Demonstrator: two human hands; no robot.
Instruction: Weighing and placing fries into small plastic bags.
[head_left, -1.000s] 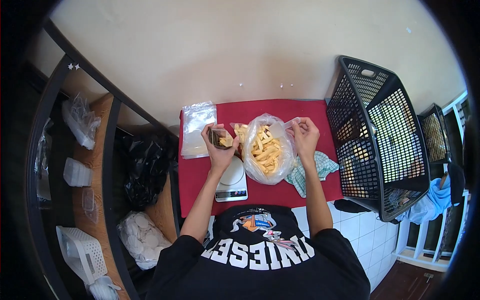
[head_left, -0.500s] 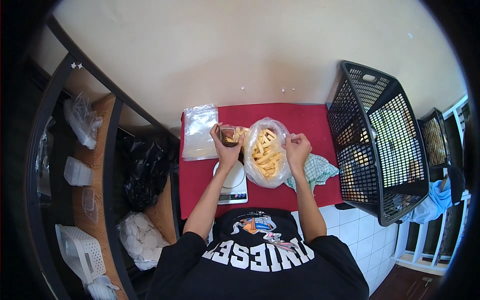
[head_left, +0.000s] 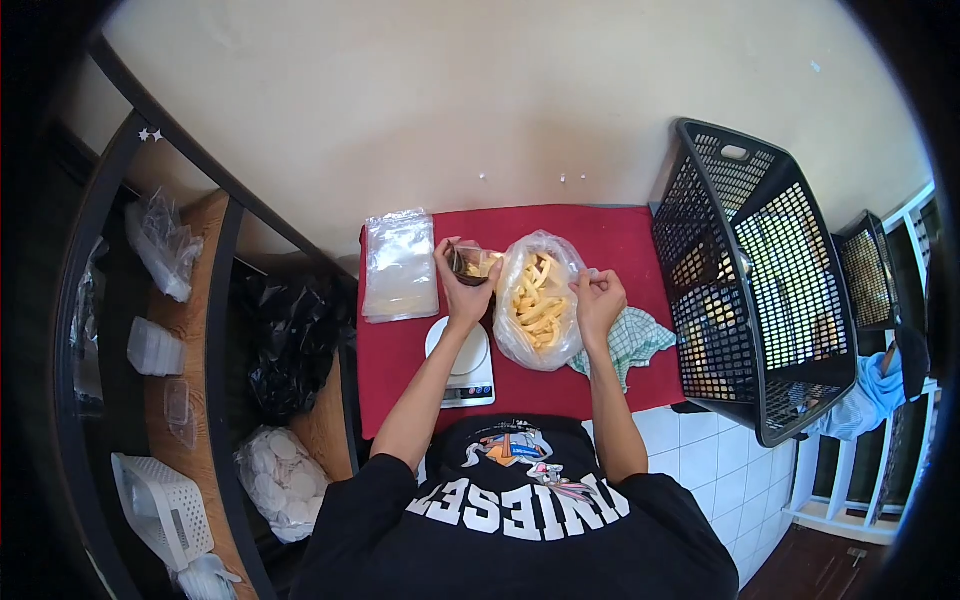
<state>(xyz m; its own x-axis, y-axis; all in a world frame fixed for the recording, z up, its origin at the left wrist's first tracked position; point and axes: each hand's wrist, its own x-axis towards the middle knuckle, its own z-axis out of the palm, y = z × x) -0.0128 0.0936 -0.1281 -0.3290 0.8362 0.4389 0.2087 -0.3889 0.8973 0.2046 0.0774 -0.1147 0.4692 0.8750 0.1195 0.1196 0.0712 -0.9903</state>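
Note:
A clear plastic bag (head_left: 512,335) of pale yellow French fries (head_left: 540,310) stands with its mouth open on the red table covering. My right hand (head_left: 600,303) is at the bag's right rim, its fingertips pinched together on the plastic edge. Against the bag's left side, my left hand (head_left: 467,296) is wrapped round a small dark, partly see-through container (head_left: 466,262) that holds some fries. This container is tilted toward the bag, and its exact kind is unclear. Below my left wrist sits a white kitchen scale (head_left: 468,370).
Flat clear plastic bags (head_left: 400,275) lie stacked at the table's far left. A green checked cloth (head_left: 632,342) is beside my right wrist. A large black mesh crate (head_left: 765,290) stands at the right, and a wooden shelf (head_left: 200,370) with containers at the left.
My left hand has shifted slightly to the right with the container and tilted it closer to the bag. My right hand remains at the bag's rim, its wrist slightly turned.

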